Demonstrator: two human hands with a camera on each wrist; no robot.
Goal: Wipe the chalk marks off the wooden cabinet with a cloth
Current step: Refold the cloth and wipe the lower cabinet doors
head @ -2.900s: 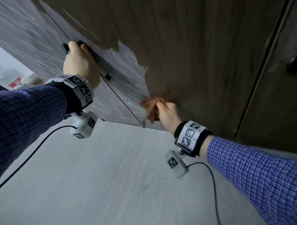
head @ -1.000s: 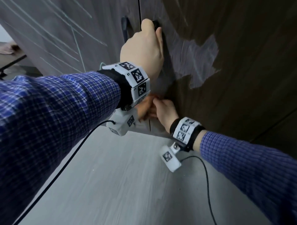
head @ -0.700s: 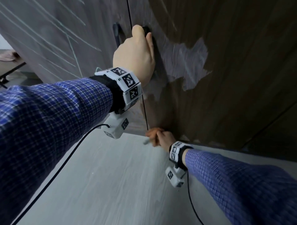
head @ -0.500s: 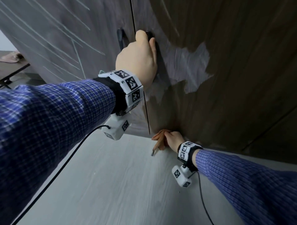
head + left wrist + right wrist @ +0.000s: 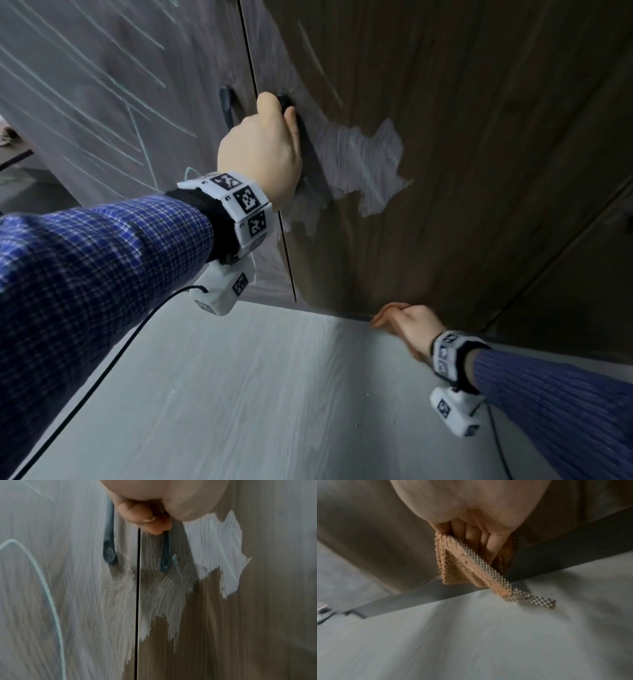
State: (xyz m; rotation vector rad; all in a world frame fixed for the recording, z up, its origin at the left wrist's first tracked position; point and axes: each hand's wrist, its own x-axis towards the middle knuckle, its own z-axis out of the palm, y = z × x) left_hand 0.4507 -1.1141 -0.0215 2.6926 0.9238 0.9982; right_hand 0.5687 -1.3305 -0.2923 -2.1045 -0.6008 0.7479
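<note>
The wooden cabinet [image 5: 479, 137] fills the top of the head view. A smeared white chalk patch [image 5: 359, 161] lies beside the right door's dark handle [image 5: 165, 551]. My left hand [image 5: 263, 150] grips that handle with curled fingers [image 5: 149, 523]. Thin chalk lines [image 5: 102, 85] cross the left door. My right hand [image 5: 407, 325] is low at the cabinet's bottom edge and presses a folded orange cloth [image 5: 453, 566] against the wood, fingers [image 5: 481, 540] wrapped into its folds. A checked loop tag [image 5: 530, 599] hangs from the cloth.
A pale grey wood-grain floor [image 5: 257, 394] stretches below the cabinet. A second dark handle [image 5: 226, 106] sits on the left door, and another door seam [image 5: 548, 257] runs at the right. Cables trail from both wrist cameras.
My right hand has swept the cloth from the door gap rightward along the cabinet's bottom edge. The left hand has kept its grip on the handle.
</note>
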